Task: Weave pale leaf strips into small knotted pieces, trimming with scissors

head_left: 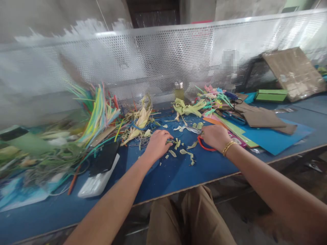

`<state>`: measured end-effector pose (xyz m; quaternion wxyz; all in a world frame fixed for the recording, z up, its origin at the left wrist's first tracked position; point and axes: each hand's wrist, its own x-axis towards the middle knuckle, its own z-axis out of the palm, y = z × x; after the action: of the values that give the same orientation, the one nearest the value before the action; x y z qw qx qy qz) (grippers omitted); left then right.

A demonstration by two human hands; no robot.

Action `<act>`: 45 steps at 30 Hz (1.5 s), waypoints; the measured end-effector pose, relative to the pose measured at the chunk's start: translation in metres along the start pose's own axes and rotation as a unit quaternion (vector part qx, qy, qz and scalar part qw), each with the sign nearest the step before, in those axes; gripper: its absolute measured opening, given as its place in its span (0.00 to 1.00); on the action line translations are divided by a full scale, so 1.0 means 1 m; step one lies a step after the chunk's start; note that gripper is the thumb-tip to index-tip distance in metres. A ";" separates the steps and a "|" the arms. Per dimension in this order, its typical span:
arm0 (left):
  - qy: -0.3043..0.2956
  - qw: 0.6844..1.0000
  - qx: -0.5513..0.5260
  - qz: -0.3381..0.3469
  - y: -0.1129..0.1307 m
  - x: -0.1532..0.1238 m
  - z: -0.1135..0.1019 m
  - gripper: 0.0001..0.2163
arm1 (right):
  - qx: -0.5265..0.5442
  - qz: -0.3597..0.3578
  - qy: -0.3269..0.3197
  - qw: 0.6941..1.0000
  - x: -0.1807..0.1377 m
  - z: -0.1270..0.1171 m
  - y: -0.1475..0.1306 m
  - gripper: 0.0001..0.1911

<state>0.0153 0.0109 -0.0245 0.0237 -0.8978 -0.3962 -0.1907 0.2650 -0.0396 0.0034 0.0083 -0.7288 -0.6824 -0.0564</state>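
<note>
My right hand (216, 136) is closed around red-handled scissors (206, 147), whose blades point left and away from me over the blue tabletop (176, 177). In the middle, the curled fingers of my left hand (160, 142) pinch a thin greenish stem (176, 143) with pale leaf-like bits at its end. Between and below the hands lie several cut scraps of pale green corn husk (173, 153). Beyond the left hand rests a dried corn husk (140, 119), and a bunch of greener husk strips (189, 108) is farther back.
Left are pipe cleaners (97, 115), tangled green strands (56, 166) and a dark phone (104, 159) on a white block (98, 182). Right are pastel craft flowers (214, 97), brown card (264, 119) and blue paper (278, 137). A bottle (179, 91) stands before the perforated metal panel (153, 61).
</note>
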 end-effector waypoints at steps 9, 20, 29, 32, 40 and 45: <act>0.126 0.988 -0.032 -0.088 0.013 -0.010 -0.019 0.05 | 0.405 -0.066 0.051 0.910 0.002 -0.004 -0.034 0.20; 0.192 0.929 -0.188 -0.255 0.034 -0.067 -0.027 0.09 | 0.798 -0.060 -0.060 0.597 -0.008 0.017 -0.120 0.19; 0.121 0.899 -0.335 -0.255 0.035 -0.088 -0.029 0.12 | 0.722 -0.118 -0.049 0.680 -0.028 0.007 -0.109 0.12; 0.135 0.877 -0.370 -0.275 0.045 -0.085 -0.033 0.11 | 0.726 -0.127 -0.052 0.673 -0.032 -0.001 -0.107 0.11; 0.174 0.793 -0.495 -0.310 0.059 -0.086 -0.038 0.10 | 0.730 -0.146 -0.009 0.667 -0.041 -0.004 -0.102 0.19; 0.168 0.813 -0.471 -0.299 0.055 -0.085 -0.033 0.11 | 0.772 -0.135 0.018 0.621 -0.032 0.006 -0.115 0.16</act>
<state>-0.0080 -0.0924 -0.0191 -0.3943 -0.5902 -0.4970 -0.4992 0.1485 -0.0635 -0.0131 0.5724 -0.3528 -0.5656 0.4774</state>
